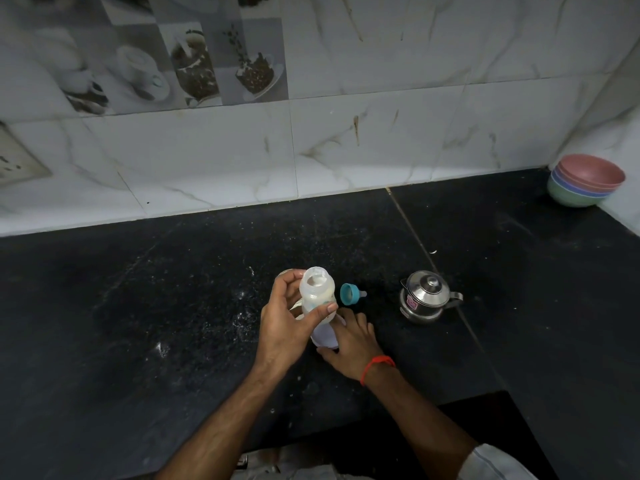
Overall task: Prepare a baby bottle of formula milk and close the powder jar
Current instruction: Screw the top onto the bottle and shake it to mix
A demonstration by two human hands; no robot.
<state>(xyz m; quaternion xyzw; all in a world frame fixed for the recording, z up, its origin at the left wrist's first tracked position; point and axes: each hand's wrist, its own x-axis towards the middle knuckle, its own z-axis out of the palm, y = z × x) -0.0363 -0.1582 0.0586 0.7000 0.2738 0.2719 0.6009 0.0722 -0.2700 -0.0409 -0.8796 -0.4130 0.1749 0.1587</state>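
Translucent plastic baby bottle off the black stone counter, uncapped, mouth open to the camera, tilted slightly; gripped round its body by the left hand, thumb across the front, fingers curled behind. Milky liquid inside, so water and powder probably already in. Teal collar with teat lying on its side on the counter just right of the bottle, not yet screwed on. Right hand down on the counter beside a pale, whitish object under the bottle, fingers bent over its edge; possibly the powder jar's lid or a cap, too hidden to say, and grip not clear enough to call. Rim of a round thing behind the left hand's fingers, perhaps the powder jar, mostly covered. Steel kettle lidded, well right of the teat. Left to do, by the look of it: fit the teat, shake, close the jar.

Writing: pink sticker on the kettle, unreadable; teal printing on the bottle, illegible
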